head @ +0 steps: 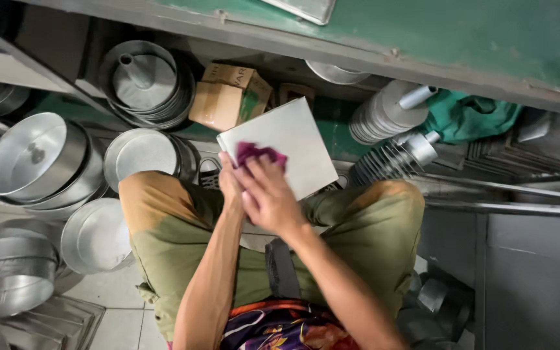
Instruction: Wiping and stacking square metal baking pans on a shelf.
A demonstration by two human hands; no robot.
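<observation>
A: In the head view, you sit with your knees apart, and you hold a square metal sheet (286, 146) above your lap. Your left hand (229, 185) grips its near edge from below, fingers closed on the sheet.

B: And the other hand?

A: Your right hand (268, 198) is clenched around a magenta cloth (259, 153) and presses it on the near left corner of the sheet. The rest of the sheet is bare and pale.

B: What is around you?

A: To your left, many round aluminium pans (37, 162) are stacked on the floor, some lying on their side. Beyond the sheet there is a cardboard box (228, 96) and a ring-shaped cake mould with a centre tube (142, 76). To your right, two stacks of funnel-like moulds (387, 113) lie against a green cloth (471, 116), under the edge of a green table (461, 35).

B: What can go wrong here, in your opinion?

A: I think the sheet can slip. Only one hand holds it, at one edge, and the far corner hangs free. If you press hard with the cloth, the sheet may tip or twist out of your left fingers and fall among the pans.

B: Anything else?

A: The edges of such a sheet may be sharp. Your left hand is right beside the edge, so a slip of the cloth could bring your fingers across it. Also the pans beside your left knee are near, and a wide movement of the elbow could knock the stack.
</observation>
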